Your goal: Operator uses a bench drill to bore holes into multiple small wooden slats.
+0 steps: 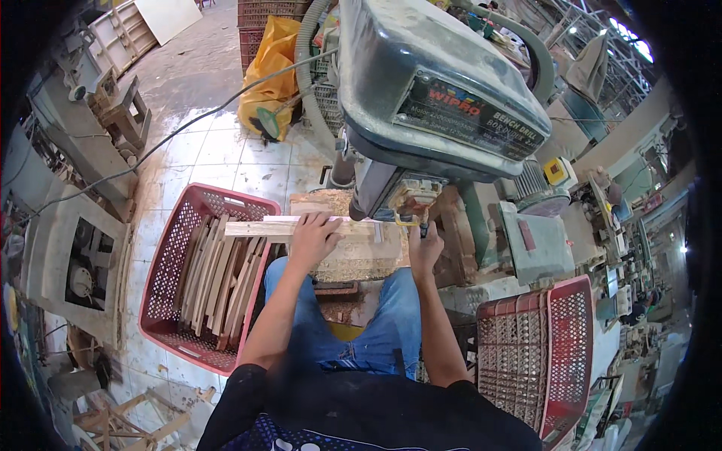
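A bench drill (444, 105) with a large dusty dark cover stands right in front of me. On its sawdust-strewn table (353, 252) lies a pale wooden strip (256, 228), its left end jutting past the table. My left hand (312, 239) grips the strip near its middle, fingers laid over the top. To the right, my right hand (426, 249) is closed around a dark feed handle (424, 230) of the drill. The drill head hides the bit and the spot where it meets the wood.
A red perforated crate (162, 289) full of wooden strips (218, 282) stands at my left. Another red crate (568, 353) is at my right. A black cable (188, 120) crosses the upper left, near a yellow sack (271, 75). A grey hose (310, 83) runs beside the drill.
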`<action>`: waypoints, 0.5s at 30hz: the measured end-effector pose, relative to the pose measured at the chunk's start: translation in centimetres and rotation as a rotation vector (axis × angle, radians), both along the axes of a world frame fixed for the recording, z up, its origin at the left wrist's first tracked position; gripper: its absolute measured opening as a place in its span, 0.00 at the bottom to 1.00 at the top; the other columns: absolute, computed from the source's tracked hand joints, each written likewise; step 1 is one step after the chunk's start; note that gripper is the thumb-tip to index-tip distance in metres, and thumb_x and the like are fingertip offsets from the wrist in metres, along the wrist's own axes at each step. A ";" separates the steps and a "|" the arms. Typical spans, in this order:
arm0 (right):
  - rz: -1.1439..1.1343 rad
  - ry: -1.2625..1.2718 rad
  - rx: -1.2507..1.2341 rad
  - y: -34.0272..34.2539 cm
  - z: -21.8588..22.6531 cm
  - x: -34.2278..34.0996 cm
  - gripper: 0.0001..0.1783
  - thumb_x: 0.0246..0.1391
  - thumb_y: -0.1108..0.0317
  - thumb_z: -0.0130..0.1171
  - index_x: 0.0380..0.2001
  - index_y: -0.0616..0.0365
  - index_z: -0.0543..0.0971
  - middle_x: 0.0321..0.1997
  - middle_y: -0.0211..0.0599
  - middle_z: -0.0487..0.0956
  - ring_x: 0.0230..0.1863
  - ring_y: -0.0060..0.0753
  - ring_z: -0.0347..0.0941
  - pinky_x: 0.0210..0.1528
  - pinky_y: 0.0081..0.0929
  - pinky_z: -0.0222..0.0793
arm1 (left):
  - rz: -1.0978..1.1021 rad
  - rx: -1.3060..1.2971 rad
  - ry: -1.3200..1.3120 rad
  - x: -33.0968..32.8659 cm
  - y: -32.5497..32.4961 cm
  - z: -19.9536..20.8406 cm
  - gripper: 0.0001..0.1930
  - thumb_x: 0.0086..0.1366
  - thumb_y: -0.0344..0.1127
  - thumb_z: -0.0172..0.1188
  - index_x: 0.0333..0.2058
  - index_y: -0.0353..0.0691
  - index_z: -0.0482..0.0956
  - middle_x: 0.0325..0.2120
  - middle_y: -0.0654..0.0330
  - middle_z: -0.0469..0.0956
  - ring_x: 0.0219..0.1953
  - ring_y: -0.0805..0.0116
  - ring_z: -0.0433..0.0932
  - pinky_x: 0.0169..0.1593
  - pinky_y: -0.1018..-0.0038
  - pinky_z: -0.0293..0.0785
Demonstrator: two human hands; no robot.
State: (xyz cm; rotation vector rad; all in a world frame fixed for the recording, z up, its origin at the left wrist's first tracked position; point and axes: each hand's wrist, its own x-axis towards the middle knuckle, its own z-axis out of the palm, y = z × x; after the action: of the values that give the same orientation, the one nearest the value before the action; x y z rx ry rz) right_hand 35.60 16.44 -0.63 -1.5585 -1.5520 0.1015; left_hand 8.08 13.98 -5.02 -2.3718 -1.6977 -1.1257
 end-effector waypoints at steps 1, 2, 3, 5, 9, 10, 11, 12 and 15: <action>-0.010 0.008 -0.038 0.1 -0.1 0.3 0.20 0.61 0.57 0.61 0.35 0.70 0.78 0.23 0.56 0.78 0.26 0.54 0.77 0.31 0.43 0.71 | -0.005 0.013 0.000 0.1 0.2 0.0 0.19 0.56 0.46 0.68 0.46 0.47 0.85 0.47 0.60 0.80 0.53 0.61 0.75 0.58 0.62 0.67; -0.014 0.019 -0.075 0.2 0.1 0.4 0.22 0.61 0.56 0.61 0.37 0.70 0.79 0.24 0.58 0.78 0.28 0.53 0.78 0.33 0.42 0.72 | -0.005 0.027 0.004 0.0 0.3 0.1 0.19 0.56 0.46 0.68 0.46 0.47 0.85 0.47 0.60 0.80 0.53 0.61 0.75 0.58 0.62 0.67; -0.020 0.030 -0.113 0.2 0.4 0.6 0.24 0.61 0.54 0.60 0.39 0.71 0.79 0.26 0.59 0.78 0.30 0.52 0.79 0.35 0.42 0.73 | -0.006 0.040 0.007 0.0 0.4 0.2 0.19 0.56 0.46 0.68 0.46 0.47 0.85 0.47 0.60 0.80 0.53 0.61 0.75 0.58 0.62 0.67; 0.093 0.076 -0.266 -2.5 3.2 2.2 0.26 0.61 0.52 0.60 0.44 0.71 0.80 0.32 0.60 0.80 0.34 0.51 0.80 0.39 0.42 0.74 | -0.022 0.006 0.009 -0.2 0.1 0.2 0.19 0.58 0.45 0.67 0.47 0.47 0.85 0.48 0.59 0.80 0.53 0.60 0.75 0.58 0.62 0.67; 0.396 0.590 -0.416 -8.1 14.9 4.7 0.36 0.66 0.41 0.50 0.59 0.66 0.73 0.46 0.55 0.82 0.35 0.48 0.81 0.37 0.34 0.77 | -0.002 -0.010 0.012 -0.1 0.0 -0.2 0.19 0.56 0.45 0.68 0.46 0.46 0.85 0.47 0.60 0.80 0.53 0.61 0.75 0.59 0.61 0.66; 0.492 0.867 -0.404 -8.7 17.3 5.9 0.41 0.67 0.36 0.45 0.66 0.63 0.67 0.50 0.54 0.81 0.36 0.49 0.82 0.36 0.31 0.78 | -0.002 -0.003 0.014 -0.1 -0.3 -0.4 0.19 0.57 0.44 0.67 0.46 0.46 0.85 0.47 0.60 0.80 0.53 0.60 0.75 0.59 0.61 0.66; 0.841 1.177 -0.302 -9.4 19.0 6.7 0.45 0.67 0.32 0.39 0.70 0.60 0.59 0.51 0.55 0.81 0.36 0.49 0.83 0.33 0.32 0.79 | -0.009 0.008 0.016 -0.1 -0.2 -0.3 0.19 0.57 0.44 0.67 0.46 0.46 0.85 0.48 0.60 0.80 0.53 0.60 0.75 0.59 0.61 0.66; 1.209 1.468 -0.173 -9.8 20.1 7.4 0.49 0.67 0.29 0.33 0.74 0.58 0.51 0.52 0.56 0.81 0.36 0.49 0.84 0.31 0.32 0.81 | -0.007 0.024 0.018 -0.1 -0.1 -0.1 0.19 0.57 0.43 0.67 0.47 0.46 0.85 0.48 0.60 0.80 0.53 0.60 0.75 0.59 0.61 0.66; 1.305 1.618 -0.038 -9.2 18.8 9.4 0.52 0.65 0.26 0.30 0.76 0.56 0.38 0.54 0.58 0.80 0.36 0.51 0.84 0.28 0.39 0.83 | 0.002 0.038 0.008 0.3 -0.2 -0.2 0.17 0.57 0.42 0.67 0.45 0.45 0.85 0.48 0.60 0.80 0.54 0.59 0.74 0.61 0.57 0.64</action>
State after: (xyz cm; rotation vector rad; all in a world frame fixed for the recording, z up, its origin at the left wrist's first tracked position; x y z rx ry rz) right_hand 44.98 7.22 18.12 0.0936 -0.8176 1.6084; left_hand 8.35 13.82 -5.21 -2.3481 -1.6613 -1.1365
